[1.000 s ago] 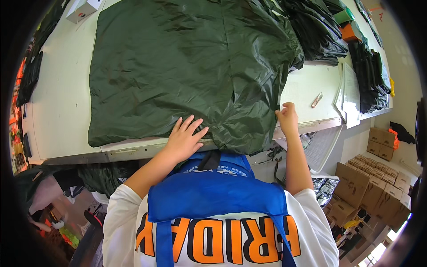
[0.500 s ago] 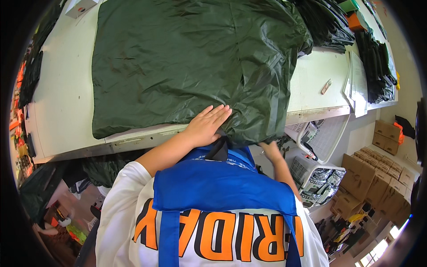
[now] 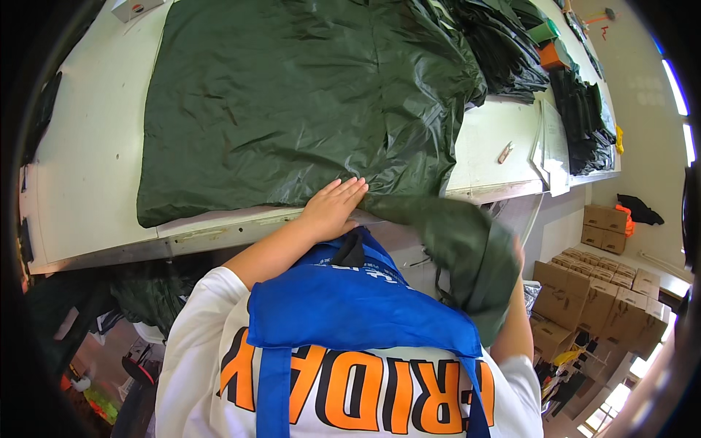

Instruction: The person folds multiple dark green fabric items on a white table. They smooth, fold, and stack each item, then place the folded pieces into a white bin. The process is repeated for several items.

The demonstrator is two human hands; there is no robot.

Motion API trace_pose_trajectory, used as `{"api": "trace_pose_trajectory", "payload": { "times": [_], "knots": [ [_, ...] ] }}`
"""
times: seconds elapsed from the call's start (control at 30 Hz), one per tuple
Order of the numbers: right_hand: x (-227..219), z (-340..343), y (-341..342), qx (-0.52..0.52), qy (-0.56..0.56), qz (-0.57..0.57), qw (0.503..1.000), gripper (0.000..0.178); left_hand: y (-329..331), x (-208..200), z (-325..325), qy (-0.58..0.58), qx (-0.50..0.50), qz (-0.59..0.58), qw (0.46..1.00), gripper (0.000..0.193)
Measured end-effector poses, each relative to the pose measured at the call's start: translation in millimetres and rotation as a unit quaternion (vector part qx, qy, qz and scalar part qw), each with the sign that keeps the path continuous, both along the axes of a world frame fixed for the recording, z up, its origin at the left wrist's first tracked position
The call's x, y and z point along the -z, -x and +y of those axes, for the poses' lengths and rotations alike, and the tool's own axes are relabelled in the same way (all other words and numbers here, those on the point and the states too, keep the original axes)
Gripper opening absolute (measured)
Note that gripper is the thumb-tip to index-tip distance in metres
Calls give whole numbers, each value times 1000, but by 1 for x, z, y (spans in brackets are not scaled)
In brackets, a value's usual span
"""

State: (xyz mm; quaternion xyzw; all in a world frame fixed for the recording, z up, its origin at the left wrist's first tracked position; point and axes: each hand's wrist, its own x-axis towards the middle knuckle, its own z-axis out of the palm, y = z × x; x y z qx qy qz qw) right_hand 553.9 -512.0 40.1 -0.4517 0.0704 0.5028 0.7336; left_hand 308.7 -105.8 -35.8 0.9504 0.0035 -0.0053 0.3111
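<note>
A large dark green garment (image 3: 292,102) lies spread on the white table (image 3: 87,160). My left hand (image 3: 334,206) rests flat on its near edge with the fingers stretched out, holding nothing. A loose part of the garment (image 3: 467,248) hangs off the table's front edge to the right. My right hand (image 3: 517,254) is below the table edge, mostly hidden under this hanging part, and appears to grip it. Only my right forearm (image 3: 512,328) shows clearly.
Piles of dark garments (image 3: 504,44) lie at the table's back right beside an orange object (image 3: 549,55). White sheets (image 3: 551,139) and a small clip-like item (image 3: 505,152) sit near the right edge. Cardboard boxes (image 3: 599,292) crowd the floor at the right.
My right hand dropped from the table's front edge to below it and now holds up the hanging green part. My left hand slid right along the garment's near edge.
</note>
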Motion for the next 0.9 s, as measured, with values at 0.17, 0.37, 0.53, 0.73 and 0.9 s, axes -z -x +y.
{"api": "trace_pose_trajectory", "payload": {
  "times": [0.17, 0.37, 0.53, 0.73, 0.9],
  "knots": [
    [-87, 354, 103, -210, -143, -90, 963, 56, 1, 3, -5, 72, -38, 102, 991, 68],
    [-48, 397, 93, -283, -47, -715, 637, 51, 7, -1, 6, 170, -66, 252, 950, 52],
    [14, 299, -90, -208, 273, -828, 443, 33, 19, 17, -19, 206, -288, -67, 933, 35],
    [34, 296, -160, -293, 351, -786, 417, 13, 27, 13, -23, 153, -158, 41, 975, 31],
    [32, 288, -113, -363, 219, -796, 431, 28, 29, 25, -28, 260, -126, 112, 951, 35]
  ]
}}
